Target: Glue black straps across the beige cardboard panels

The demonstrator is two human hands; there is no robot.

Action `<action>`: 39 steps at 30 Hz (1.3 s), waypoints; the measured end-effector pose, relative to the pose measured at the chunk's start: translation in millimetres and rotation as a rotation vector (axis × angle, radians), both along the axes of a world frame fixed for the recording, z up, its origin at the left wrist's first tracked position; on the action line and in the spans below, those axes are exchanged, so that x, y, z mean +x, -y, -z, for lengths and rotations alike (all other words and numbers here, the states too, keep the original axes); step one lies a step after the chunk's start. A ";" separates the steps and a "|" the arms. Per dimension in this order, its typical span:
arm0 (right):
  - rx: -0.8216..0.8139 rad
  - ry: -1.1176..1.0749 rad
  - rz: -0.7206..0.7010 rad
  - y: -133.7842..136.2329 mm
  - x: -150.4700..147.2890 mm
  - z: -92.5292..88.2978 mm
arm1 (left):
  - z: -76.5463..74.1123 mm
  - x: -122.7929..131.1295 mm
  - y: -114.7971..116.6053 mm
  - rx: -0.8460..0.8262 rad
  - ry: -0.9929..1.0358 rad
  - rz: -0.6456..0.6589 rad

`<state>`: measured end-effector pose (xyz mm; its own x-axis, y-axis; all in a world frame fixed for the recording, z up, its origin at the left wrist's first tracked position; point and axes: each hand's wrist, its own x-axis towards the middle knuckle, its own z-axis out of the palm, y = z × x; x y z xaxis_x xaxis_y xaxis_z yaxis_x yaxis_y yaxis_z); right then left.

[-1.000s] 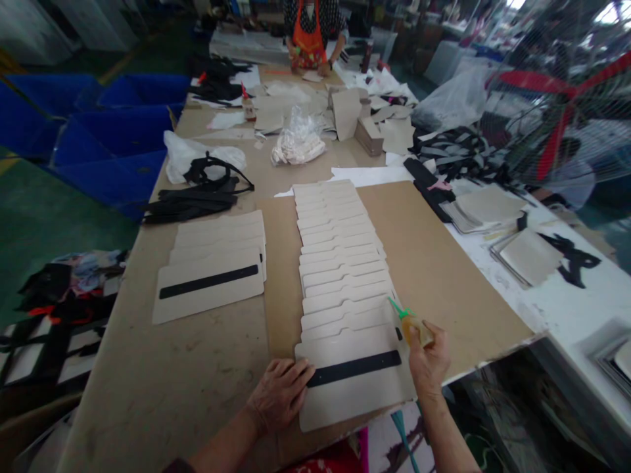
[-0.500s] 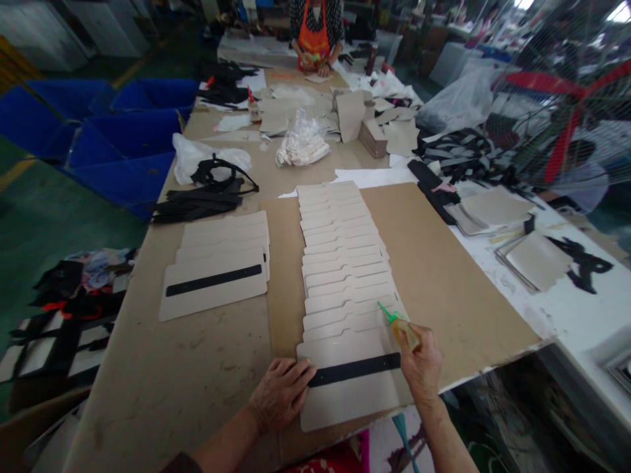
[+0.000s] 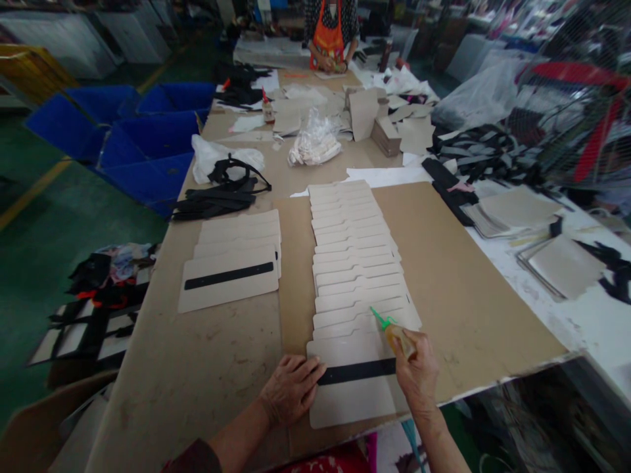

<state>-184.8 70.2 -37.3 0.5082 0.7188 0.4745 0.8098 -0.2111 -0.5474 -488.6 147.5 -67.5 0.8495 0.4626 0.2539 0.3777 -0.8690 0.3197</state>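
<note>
My right hand (image 3: pixel 418 369) is wrapped round a small squeeze bottle (image 3: pixel 400 340) of amber liquid with a green nozzle. Its tip points up and left, over the overlapping row of beige boards (image 3: pixel 355 263). Below it lies the nearest board (image 3: pixel 351 408), flat at the table's front, with a black strip (image 3: pixel 357 371) across it; the strip's right end is partly behind my right hand. My left hand (image 3: pixel 293 391) lies palm down at this board's left edge, fingers stretched out and touching the strip's left end.
A second overlapping group of boards (image 3: pixel 229 289) lies to the left, its front one bearing a black strip. Black straps (image 3: pixel 211 202), a plastic bag (image 3: pixel 314 141) and stacked boards (image 3: pixel 559 263) are farther off. A person in an orange apron (image 3: pixel 328 39) works at the far end.
The view has turned slightly left, so everything appears farther right. My right hand with the bottle has moved a little left over the boards. My left hand stays at the strip's end.
</note>
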 end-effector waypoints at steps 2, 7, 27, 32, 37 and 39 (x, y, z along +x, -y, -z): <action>-0.008 -0.029 -0.013 -1.2 -4.5 -0.3 | 0.1 0.1 -0.2 0.002 0.001 0.001; -0.020 -0.120 -0.064 -5.4 -15.9 -4.0 | -2.2 0.1 -0.3 -0.005 -0.007 0.001; -0.068 -0.172 -0.258 -10.6 -77.2 -7.8 | -0.8 -0.6 2.7 0.017 -0.034 -0.012; -0.060 -0.199 -0.296 -14.9 -88.2 -4.2 | -0.5 -0.6 3.0 0.022 -0.059 -0.012; -0.032 -0.303 -0.305 -18.2 -99.9 -4.2 | -0.6 -0.9 2.7 0.017 -0.030 -0.012; -0.020 -0.393 -0.262 -18.4 -99.3 -3.4 | -0.6 -0.9 2.2 0.008 -0.019 -0.012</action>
